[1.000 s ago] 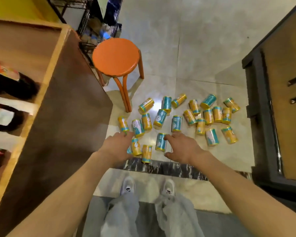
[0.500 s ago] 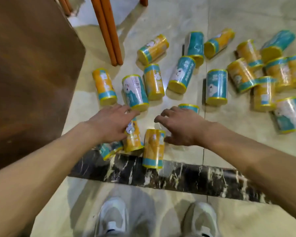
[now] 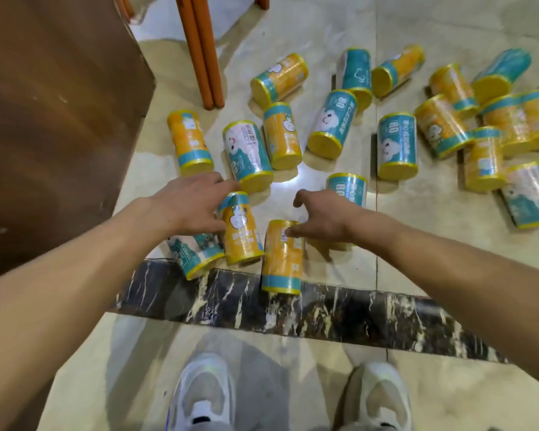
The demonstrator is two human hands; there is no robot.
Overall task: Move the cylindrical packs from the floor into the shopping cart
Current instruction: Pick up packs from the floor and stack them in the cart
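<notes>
Several cylindrical packs, orange and teal with yellow ends, lie scattered on the tiled floor. My left hand point(image 3: 190, 206) reaches over an orange pack point(image 3: 241, 234), fingers spread above its top end and thumb against its left side, without closing round it. A teal pack point(image 3: 196, 255) lies partly under that wrist. My right hand point(image 3: 321, 219) hovers with loosely curled fingers, its thumb touching the top of another orange pack point(image 3: 282, 259). A teal pack point(image 3: 347, 188) lies just beyond its knuckles, partly hidden. The shopping cart is out of view.
A brown wooden cabinet side point(image 3: 53, 119) stands close on the left. Orange stool legs point(image 3: 204, 51) rise at the top centre. A dark marble strip point(image 3: 339, 312) crosses the floor in front of my white shoes point(image 3: 206, 396).
The camera has dropped much closer to the floor. Both hands have come down onto the nearest packs, and the right thumb now touches the orange pack by the marble strip.
</notes>
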